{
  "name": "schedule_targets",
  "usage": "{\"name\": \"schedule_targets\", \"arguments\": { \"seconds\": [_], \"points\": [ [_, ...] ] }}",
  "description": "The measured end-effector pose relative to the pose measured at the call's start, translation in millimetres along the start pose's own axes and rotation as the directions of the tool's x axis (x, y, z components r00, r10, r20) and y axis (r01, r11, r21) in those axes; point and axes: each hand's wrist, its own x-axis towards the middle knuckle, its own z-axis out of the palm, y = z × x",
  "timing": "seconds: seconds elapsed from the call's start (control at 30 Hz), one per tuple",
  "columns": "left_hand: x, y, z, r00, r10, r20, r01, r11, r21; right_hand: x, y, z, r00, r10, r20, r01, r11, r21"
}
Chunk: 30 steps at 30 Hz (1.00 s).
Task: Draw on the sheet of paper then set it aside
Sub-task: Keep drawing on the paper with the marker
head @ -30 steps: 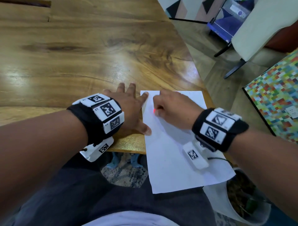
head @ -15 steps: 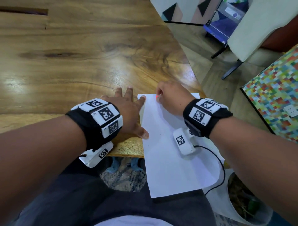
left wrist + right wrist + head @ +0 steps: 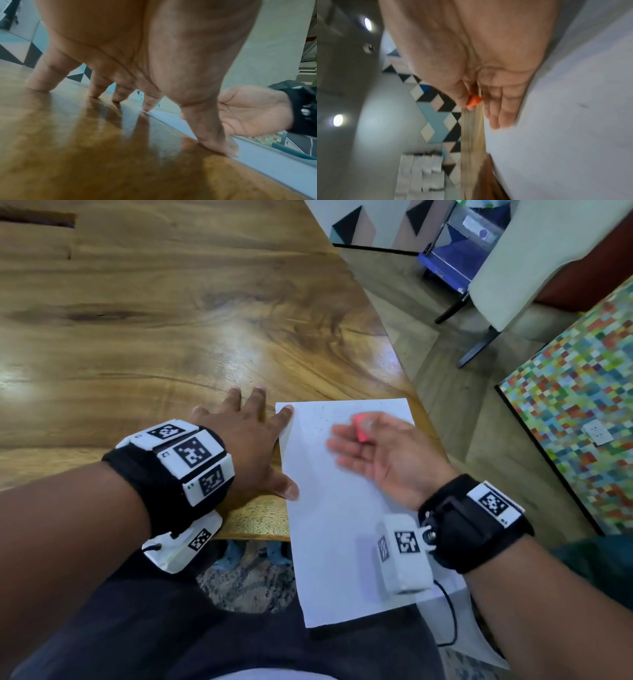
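So my left hand (image 3: 246, 440) is flat on the table (image 3: 144, 337), fingers straight and spread, with the index tip and the thumb both landing right on the left edge of the sheet of paper (image 3: 342, 542). In the left wrist view you can see those fingertips (image 3: 149, 106) pressing down at that edge. I'd guess that's just there to pin the page so it doesn't skate around on the slick wood.

My right hand (image 3: 380, 450) is turned palm-up and hovering over the top half of the sheet, at about 3 o'clock from the left hand. The fingers are mostly straight, but the thumb is pinching a little red-orange stub (image 3: 361, 429) against the base of the index finger. It looks like a crayon bit or a marker cap; it's blurry, so I can't tell which. It's off the paper right now, so no mark is being made.

The sheet itself sits at the table's near right corner, its lower half hanging off the edge over my lap. There are a few tiny specks near the top, but nothing I'd call a drawing yet, so I'd say the drawing step is barely started.

Further out at 1 to 2 o'clock there's a chair (image 3: 513, 275), and at 3 o'clock a colourful mosaic panel (image 3: 575, 405).
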Motion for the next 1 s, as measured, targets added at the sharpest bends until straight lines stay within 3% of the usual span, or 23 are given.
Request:
{"name": "schedule_targets", "arguments": {
  "seconds": [0.07, 0.17, 0.2, 0.27, 0.37, 0.43, 0.5, 0.57, 0.6, 0.67, 0.77, 0.8, 0.9, 0.93, 1.0],
  "points": [
    [0, 0, 1, 1.0, 0.001, 0.0, -0.001, 1.0, -0.002, 2, -4, -6, 0.998, -0.062, -0.028, 0.064, 0.996, 0.069],
    [0, 1, 3, 1.0, -0.002, -0.022, 0.002, 1.0, 0.002, -3, 11, 7, 0.963, 0.087, 0.254, -0.098, 0.995, 0.033],
    [0, 1, 3, 1.0, -0.004, -0.028, 0.004, 1.0, 0.002, 0, 16, 11, 0.947, 0.126, 0.296, -0.131, 0.991, -0.004],
    [1, 1, 3, 1.0, -0.009, -0.021, 0.009, 1.0, -0.003, 13, 17, 15, 0.965, 0.109, 0.239, -0.126, 0.99, 0.057],
    [0, 2, 1, 1.0, -0.019, 0.006, 0.019, 1.0, -0.008, 36, -2, 12, 1.0, -0.023, 0.0, 0.023, 0.98, 0.196],
    [0, 3, 0, 1.0, -0.022, 0.001, 0.022, 1.0, -0.019, 42, -8, 14, 0.998, -0.045, 0.041, 0.036, 0.979, 0.201],
    [-1, 3, 1, 1.0, -0.019, -0.007, 0.019, 1.0, -0.019, 43, -2, 25, 0.981, 0.032, 0.193, -0.066, 0.983, 0.173],
    [-2, 2, 1, 1.0, -0.015, -0.006, 0.015, 1.0, -0.009, 47, 6, 32, 0.968, 0.075, 0.24, -0.111, 0.984, 0.142],
    [-2, 2, 1, 1.0, -0.015, 0.0, 0.015, 1.0, -0.006, 52, 6, 30, 0.977, 0.052, 0.206, -0.09, 0.98, 0.178],
    [-1, 1, 1, 1.0, -0.017, 0.017, 0.017, 1.0, -0.01, 64, -2, 15, 0.998, -0.055, 0.019, 0.047, 0.96, 0.275],
    [0, 2, 1, 1.0, -0.002, 0.03, 0.002, 1.0, 0.003, 64, -21, -16, 0.947, -0.203, -0.247, 0.264, 0.932, 0.247],
    [0, 3, 0, 0.999, 0.006, 0.035, -0.007, 1.0, 0.008, 60, -22, -19, 0.948, -0.212, -0.236, 0.27, 0.931, 0.248],
    [-1, 3, -3, 0.998, 0.031, 0.053, -0.032, 0.999, 0.025, 44, -5, -16, 0.995, -0.098, 0.037, 0.085, 0.965, 0.25],
    [-1, 3, -4, 0.998, 0.033, 0.06, -0.035, 0.999, 0.034, 41, 0, -17, 0.996, -0.067, 0.066, 0.051, 0.975, 0.214],
    [-2, 3, -7, 0.996, 0.03, 0.081, -0.034, 0.998, 0.046, 43, -2, -31, 0.994, -0.105, -0.023, 0.107, 0.973, 0.205]
  ]
}}
